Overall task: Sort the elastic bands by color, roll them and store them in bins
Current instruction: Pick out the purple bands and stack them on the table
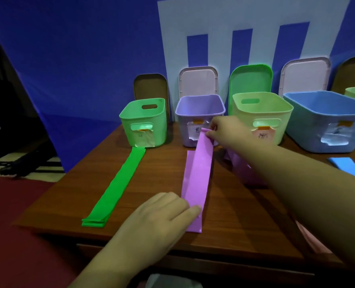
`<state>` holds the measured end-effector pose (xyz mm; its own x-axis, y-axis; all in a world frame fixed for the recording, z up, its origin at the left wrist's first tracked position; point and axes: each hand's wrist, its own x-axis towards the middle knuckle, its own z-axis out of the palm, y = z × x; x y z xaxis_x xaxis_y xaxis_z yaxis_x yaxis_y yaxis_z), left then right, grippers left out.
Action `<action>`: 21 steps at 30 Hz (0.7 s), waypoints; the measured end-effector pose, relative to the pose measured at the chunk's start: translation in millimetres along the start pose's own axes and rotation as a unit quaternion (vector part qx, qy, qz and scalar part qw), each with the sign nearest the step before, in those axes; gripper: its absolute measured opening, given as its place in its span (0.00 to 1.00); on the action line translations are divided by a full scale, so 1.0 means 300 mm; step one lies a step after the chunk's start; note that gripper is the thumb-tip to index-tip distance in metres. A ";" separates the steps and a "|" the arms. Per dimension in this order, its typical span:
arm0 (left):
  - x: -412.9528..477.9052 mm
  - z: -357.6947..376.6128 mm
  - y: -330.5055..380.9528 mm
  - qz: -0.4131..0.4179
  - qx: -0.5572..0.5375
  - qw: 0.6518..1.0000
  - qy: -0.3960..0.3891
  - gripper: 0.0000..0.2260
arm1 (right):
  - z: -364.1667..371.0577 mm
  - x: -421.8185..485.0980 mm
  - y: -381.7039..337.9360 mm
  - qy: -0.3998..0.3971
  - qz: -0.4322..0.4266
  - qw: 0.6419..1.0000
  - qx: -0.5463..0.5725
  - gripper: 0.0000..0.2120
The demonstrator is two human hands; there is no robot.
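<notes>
None rolled or binned yet: right hand (224, 130) pinches far end of flat purple elastic band (197, 179), left hand (162, 221), fingers straight, pins its near end.

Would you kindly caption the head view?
Left hand presses, right hand pinches a purple band by the purple bin.

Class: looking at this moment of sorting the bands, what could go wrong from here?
1. The right hand pinches only the far tip of the purple band, which could slip free.
2. The left hand merely presses the near end flat, so a pull might drag it.
3. The right forearm passes over another purplish band and may shift it.
</notes>
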<state>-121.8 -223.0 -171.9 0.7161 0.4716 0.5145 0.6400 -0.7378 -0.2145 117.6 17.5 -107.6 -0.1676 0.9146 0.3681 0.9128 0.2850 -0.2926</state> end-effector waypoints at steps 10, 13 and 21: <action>-0.037 0.040 -0.003 -0.063 -0.064 0.996 -0.028 0.14 | 0.118 0.035 -0.084 -0.093 -0.013 0.995 -0.015 0.09; -0.043 0.047 0.004 -0.061 -0.069 0.995 -0.029 0.15 | 0.149 0.035 -0.097 -0.102 -0.015 0.994 -0.033 0.08; -0.049 0.043 0.014 -0.100 -0.133 0.985 -0.052 0.18 | 0.183 0.042 -0.105 -0.117 -0.014 0.990 -0.073 0.11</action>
<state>-126.0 -226.7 -191.0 0.6164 0.6571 0.4340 0.6858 -0.7187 0.1142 66.3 35.8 -142.1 -0.2594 0.9533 0.1550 0.9480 0.2820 -0.1479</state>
